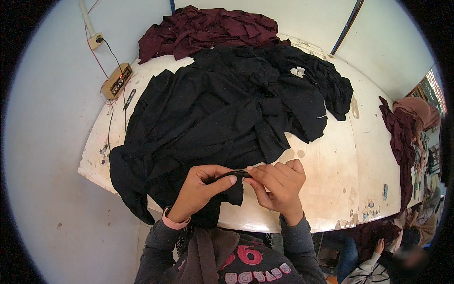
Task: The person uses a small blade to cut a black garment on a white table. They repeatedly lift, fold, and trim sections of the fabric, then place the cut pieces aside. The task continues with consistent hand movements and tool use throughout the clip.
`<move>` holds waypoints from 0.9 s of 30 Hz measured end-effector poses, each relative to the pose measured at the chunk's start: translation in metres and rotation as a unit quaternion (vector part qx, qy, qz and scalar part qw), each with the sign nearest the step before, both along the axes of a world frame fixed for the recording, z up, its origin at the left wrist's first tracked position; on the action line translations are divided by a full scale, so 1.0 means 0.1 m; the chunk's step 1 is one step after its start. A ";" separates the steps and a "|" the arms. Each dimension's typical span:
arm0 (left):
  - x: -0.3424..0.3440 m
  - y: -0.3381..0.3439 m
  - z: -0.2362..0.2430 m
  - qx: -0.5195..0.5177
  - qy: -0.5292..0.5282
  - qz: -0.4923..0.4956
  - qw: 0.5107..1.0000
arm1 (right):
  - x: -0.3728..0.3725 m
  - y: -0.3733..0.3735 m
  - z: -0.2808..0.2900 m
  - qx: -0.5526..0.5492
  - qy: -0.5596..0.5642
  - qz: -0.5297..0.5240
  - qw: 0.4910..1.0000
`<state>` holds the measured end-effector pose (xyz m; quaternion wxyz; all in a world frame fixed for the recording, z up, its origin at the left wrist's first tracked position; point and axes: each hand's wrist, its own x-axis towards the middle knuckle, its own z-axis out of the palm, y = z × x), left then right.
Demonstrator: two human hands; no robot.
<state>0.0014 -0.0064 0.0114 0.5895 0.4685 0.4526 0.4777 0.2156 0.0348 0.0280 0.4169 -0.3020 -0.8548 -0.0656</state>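
Observation:
A large rumpled pile of black fabric (208, 113) spreads over the pale worktable (331, 180). Near the front edge my left hand (203, 187) grips a narrow folded piece of the black fabric, thumb on top. My right hand (276, 184) pinches the same dark strip at its right end between thumb and forefinger, the other fingers curled. The two hands are close together, with the strip stretched between them; its details are too small to make out.
Maroon fabric lies at the back (208, 28) and right (397, 137). Left are a wall socket (96, 41), wired box (117, 81) and slim dark tool (130, 99). A small blue item (385, 191) lies right; co-workers (364, 270) sit beyond.

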 end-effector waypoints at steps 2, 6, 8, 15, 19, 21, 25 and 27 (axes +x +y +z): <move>0.00 0.00 -0.01 0.002 -0.017 -0.001 1.000 | -0.01 0.02 -0.02 -0.039 0.028 0.013 0.999; -0.01 0.05 -0.04 0.040 -0.017 0.050 0.998 | -0.05 0.07 -0.20 -0.198 0.166 0.109 0.960; 0.02 0.07 0.04 0.076 -0.016 0.086 0.993 | -0.20 0.02 -0.33 -0.391 0.365 0.196 0.822; -0.50 0.30 0.34 0.277 0.166 0.332 0.886 | -0.37 0.05 -0.54 -0.621 0.231 0.311 0.682; -0.85 0.31 0.49 0.272 0.175 0.389 0.862 | -0.41 0.09 -0.67 -0.628 0.160 0.338 0.682; -1.01 0.32 0.50 0.268 0.210 0.401 0.850 | -0.44 0.09 -0.66 -0.622 0.189 0.359 0.669; -1.12 0.37 0.50 0.182 0.406 0.439 0.781 | -0.48 0.05 -0.67 -0.617 0.302 0.334 0.645; -1.06 0.38 0.48 0.193 0.495 0.409 0.742 | -0.51 0.06 -0.62 -0.590 0.332 0.321 0.662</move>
